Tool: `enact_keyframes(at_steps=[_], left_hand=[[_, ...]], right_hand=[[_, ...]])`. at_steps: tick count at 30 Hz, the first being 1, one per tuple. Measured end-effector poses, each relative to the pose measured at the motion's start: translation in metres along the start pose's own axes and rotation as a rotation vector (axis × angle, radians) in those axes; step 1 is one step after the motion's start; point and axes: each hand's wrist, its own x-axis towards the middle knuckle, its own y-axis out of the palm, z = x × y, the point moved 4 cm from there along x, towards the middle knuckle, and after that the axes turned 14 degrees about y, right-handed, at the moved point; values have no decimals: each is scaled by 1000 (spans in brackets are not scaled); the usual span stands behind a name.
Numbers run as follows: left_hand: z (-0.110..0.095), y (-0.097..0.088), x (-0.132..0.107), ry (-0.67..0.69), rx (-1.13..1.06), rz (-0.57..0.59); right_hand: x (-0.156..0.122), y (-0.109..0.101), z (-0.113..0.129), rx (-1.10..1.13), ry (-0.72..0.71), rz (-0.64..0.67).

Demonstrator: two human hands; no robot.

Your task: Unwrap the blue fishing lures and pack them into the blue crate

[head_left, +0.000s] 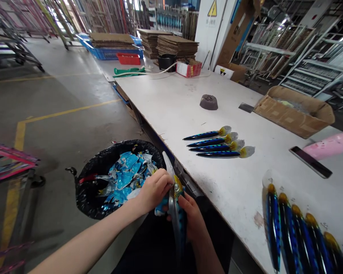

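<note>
Both my hands hold one long blue-and-yellow wrapped stick (175, 205) just off the near edge of the white table (188, 102). My left hand (154, 190) is closed around its upper part, near the yellow band and the clear wrapper tip. My right hand (192, 217) grips it lower down, from the right. Below the left hand stands a black bin (103, 163) lined with a bag and holding torn blue wrapper scraps (125, 177). Several similar sticks (217, 142) lie side by side on the table, and several more (297, 232) lie at the near right.
On the table are a dark round lump (208, 102), an open cardboard box (294, 110), a dark flat bar (310, 161), a pink object (331, 144) and a red-white carton (188, 68). Cardboard stacks (175, 45) stand behind. Metal racks (8, 163) stand left on the concrete floor.
</note>
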Motion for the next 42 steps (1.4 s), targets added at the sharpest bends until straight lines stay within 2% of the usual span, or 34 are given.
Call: enact_keyframes(at_steps=[5,8,10,12,15,18,20,24,27,29,32,34,36,37,38,39,41,42], left_hand=[[0,-2,-1,50,-52,-35],[1,-7,-1,6,-216,-53],[2,-8,-3,-87,-425,-71],[3,-5,-9,-234,-674,-127],[1,5,-19,-478,-1127,-279],[-5,13,-19,-648,-1492,-461],[-10,15,-15,-716,-1612,-548],[-17,20,-11,-802,-1805,-606],[-18,31,-17,-899,-1933,-669],[-18,39,-23,-968,-1970,-690],[-15,47,-26,-1038,-1926,-677],[-2,50,-28,-1114,-1817,-628],[28,47,-34,-1175,-1506,-591],[49,41,-40,-1172,-1262,-584],[72,32,-47,-1144,-1012,-590],[94,21,-56,-1081,-705,-571],[132,8,-81,-1018,-438,-502],[146,5,-93,-922,-177,-295]], right_hand=[[0,-4,-2,40,70,10],[1,-6,-6,103,133,46],[1,-6,-10,168,197,122],[1,-5,-12,231,228,196],[1,-2,-14,287,211,238],[2,4,-16,316,190,295],[3,9,-16,341,164,340],[7,18,-17,383,140,439],[11,20,-21,425,100,536],[18,16,-28,440,68,539],[30,11,-44,436,49,534],[29,13,-48,414,27,638],[14,16,-42,334,-5,715],[4,16,-33,275,-33,679],[-8,14,-20,210,-76,579],[-21,9,-5,140,-135,416],[-49,-2,31,-16,-313,44],[-64,-8,47,-107,-394,-132]])
